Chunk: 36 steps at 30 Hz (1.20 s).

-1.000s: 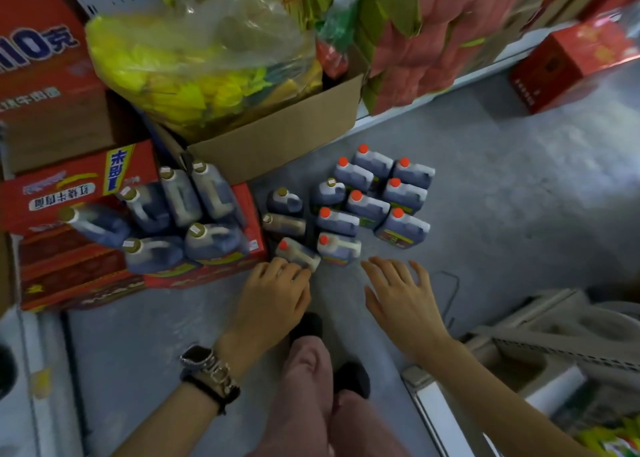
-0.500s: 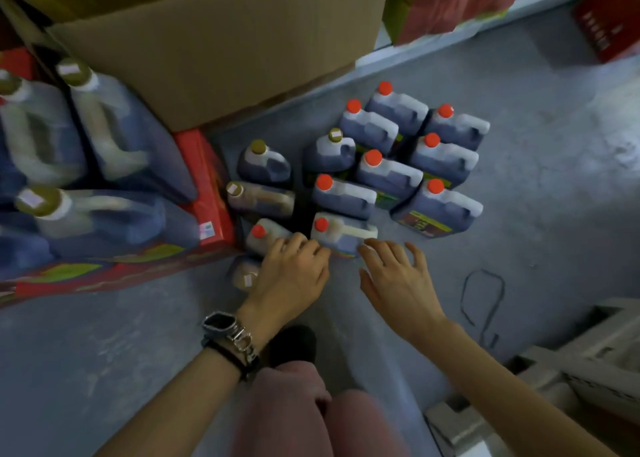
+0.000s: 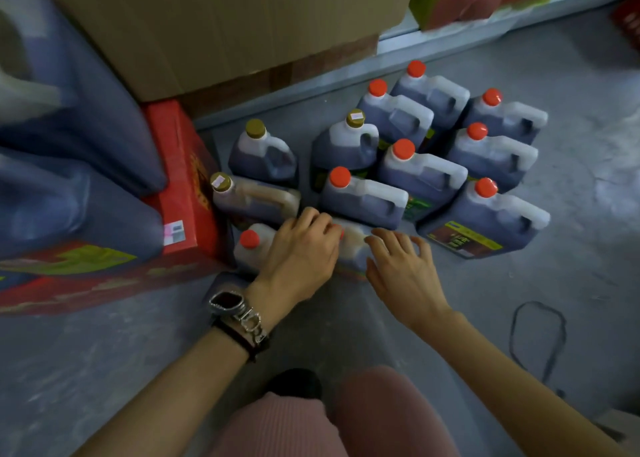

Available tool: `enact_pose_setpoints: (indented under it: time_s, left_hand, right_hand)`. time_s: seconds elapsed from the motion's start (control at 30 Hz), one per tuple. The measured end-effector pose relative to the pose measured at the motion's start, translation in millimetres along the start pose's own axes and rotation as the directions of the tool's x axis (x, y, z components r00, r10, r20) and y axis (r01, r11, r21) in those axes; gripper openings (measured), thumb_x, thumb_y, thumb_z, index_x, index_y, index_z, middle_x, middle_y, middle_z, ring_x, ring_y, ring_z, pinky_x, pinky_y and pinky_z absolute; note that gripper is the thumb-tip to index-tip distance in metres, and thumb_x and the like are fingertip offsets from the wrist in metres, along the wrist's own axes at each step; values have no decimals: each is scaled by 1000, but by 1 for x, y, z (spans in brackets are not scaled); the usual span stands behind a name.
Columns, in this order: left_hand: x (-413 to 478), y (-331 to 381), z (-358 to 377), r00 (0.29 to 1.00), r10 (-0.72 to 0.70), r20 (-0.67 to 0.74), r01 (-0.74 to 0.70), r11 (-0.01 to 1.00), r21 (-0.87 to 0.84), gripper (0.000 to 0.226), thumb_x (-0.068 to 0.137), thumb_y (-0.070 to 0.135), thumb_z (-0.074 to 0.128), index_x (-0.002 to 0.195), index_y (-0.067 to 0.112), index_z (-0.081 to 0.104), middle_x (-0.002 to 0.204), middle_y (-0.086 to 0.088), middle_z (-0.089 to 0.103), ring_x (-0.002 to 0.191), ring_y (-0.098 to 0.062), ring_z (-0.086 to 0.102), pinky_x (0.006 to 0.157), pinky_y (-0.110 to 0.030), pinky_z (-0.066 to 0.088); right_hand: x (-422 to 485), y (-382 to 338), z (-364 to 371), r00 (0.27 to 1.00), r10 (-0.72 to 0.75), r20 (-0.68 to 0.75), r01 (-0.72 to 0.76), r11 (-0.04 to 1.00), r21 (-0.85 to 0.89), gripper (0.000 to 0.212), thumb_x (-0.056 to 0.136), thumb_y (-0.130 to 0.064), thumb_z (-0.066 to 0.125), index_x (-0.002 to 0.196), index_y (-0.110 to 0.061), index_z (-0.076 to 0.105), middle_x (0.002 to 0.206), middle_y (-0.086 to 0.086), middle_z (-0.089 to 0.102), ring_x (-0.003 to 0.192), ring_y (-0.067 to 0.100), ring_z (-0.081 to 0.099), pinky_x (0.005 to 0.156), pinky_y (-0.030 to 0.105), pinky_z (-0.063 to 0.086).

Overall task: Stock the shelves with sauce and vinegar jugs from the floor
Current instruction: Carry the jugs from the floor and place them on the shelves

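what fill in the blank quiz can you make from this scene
The left hand and right hand touch the same ____.
The watch sits on the ____ wrist.
The box behind the jugs is made of ____.
Missing words: jug; left; cardboard.

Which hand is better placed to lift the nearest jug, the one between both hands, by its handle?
Right, probably. The right hand has spread fingertips at the handle side of the nearest jug. The left hand lies over its cap end, off the handle.
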<state>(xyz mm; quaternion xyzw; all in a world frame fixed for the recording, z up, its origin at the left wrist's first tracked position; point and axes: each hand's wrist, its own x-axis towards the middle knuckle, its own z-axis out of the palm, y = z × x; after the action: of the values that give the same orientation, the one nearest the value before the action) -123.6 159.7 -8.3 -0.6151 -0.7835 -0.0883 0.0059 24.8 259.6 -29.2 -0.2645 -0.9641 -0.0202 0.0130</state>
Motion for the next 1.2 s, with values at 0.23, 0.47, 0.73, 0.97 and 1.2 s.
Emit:
enact_pose_setpoints:
  time_s: [0.23,0.47,0.73,0.97,1.2]
  left_hand:
    - [20,6,49,987,-62,145,41,989,144,49,85,24,57,132,11,52,117,-8,61,102,-25,59,72,-35,49]
    - [31,12,66,926,-149,348,151,988,22,32,96,8,43,128,12,39,125,-9,43,112,-29,52,81,-38,45]
    - [25,2,70,918,-126,375,197,968,-158,43,90,12,56,129,13,40,132,-6,42,117,-28,48,87,-40,44]
    - [9,-4,77,932,-57,358,222,870,-441,101,83,26,70,151,21,-4,154,-8,23,136,-27,30,109,-40,32]
    - [21,-5,63,967,-48,251,237,534,-811,98,58,50,81,137,37,25,141,11,41,136,-11,37,109,-29,31]
  right_hand:
    - [15,1,42,989,84,121,-79,996,-46,43,59,-17,72,101,-7,66,96,10,66,80,29,64,71,42,51]
    - [27,8,51,912,203,356,-261,957,124,31,92,-20,49,120,-8,46,118,12,52,114,32,47,92,40,33]
    - [36,9,50,855,343,390,-481,805,347,21,83,-24,62,90,-4,66,99,20,67,98,39,57,72,38,39]
    - [24,14,39,845,474,249,-534,724,437,14,78,-21,67,84,-8,69,89,19,68,91,38,59,65,35,35]
    - [9,32,-18,892,452,22,-390,741,546,23,62,-38,63,65,-16,67,65,14,66,68,24,64,61,35,44]
